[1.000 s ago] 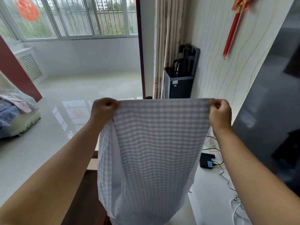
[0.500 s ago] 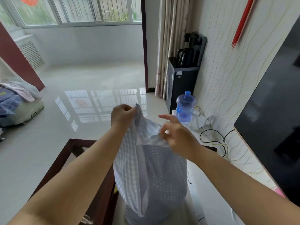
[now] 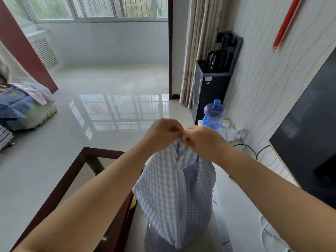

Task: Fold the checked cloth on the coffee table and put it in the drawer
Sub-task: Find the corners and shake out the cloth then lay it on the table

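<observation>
Holding the checked cloth (image 3: 174,188) up in the air, we have both hands together at its top edge. Our left hand (image 3: 161,135) is curled round one gathered corner, our right hand (image 3: 201,140) pinches the other just beside it, and the knuckles are touching. The cloth hangs doubled below them, off the bench (image 3: 72,179), dangling past its right-hand rim.

It looks thin, soft and very light: it drapes in loose folds and sags into a rounded pouch rather than holding any shape. That tells us it will not stay square on its own, and a loose grip could let one layer slide. The corners are the places to hold, as we do now, with the two edges matched before either hand lets go.

For the next fold we would judge it wise to pinch both corners in one hand and run the other down to the hanging fold. No drawer is in sight.
</observation>
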`<action>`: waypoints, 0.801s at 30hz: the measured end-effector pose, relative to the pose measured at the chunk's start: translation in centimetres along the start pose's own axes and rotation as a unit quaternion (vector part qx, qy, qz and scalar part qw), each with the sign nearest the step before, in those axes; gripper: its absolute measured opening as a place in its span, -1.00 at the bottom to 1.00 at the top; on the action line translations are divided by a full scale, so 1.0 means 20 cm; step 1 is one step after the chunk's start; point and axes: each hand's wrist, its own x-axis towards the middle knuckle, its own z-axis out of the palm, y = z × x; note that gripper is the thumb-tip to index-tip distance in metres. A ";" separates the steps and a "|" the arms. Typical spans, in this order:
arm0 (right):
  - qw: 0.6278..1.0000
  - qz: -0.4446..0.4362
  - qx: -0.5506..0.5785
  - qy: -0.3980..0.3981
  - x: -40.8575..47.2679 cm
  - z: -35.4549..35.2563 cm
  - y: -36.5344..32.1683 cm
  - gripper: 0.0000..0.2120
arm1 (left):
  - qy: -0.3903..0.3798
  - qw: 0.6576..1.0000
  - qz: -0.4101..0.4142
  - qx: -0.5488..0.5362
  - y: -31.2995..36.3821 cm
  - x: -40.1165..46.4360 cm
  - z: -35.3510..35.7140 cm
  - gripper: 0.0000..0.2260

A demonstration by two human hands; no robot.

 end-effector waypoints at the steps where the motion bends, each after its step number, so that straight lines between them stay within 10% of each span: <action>1: 1.000 -0.001 -0.009 0.003 0.00 0.01 0.00 -0.91 | -0.006 1.000 -0.003 0.005 0.00 0.00 0.00 -0.79; 6: 0.993 0.066 0.054 0.081 -0.01 -0.01 0.01 -0.89 | 0.044 0.980 -0.052 -0.186 0.00 -0.01 -0.08 -0.89; 10: 0.972 0.153 0.102 0.145 0.08 -0.04 0.01 -0.85 | 0.162 0.984 -0.001 0.080 -0.07 -0.18 0.09 -0.88; 14: 0.960 0.187 0.116 0.174 0.18 -0.08 -0.02 -0.85 | 0.109 0.968 -0.054 0.219 -0.13 -0.36 0.41 -0.67; 24: 0.951 0.212 0.069 0.214 0.24 -0.20 -0.09 -0.84 | 0.006 0.938 -0.203 0.282 -0.22 -0.39 0.66 -0.25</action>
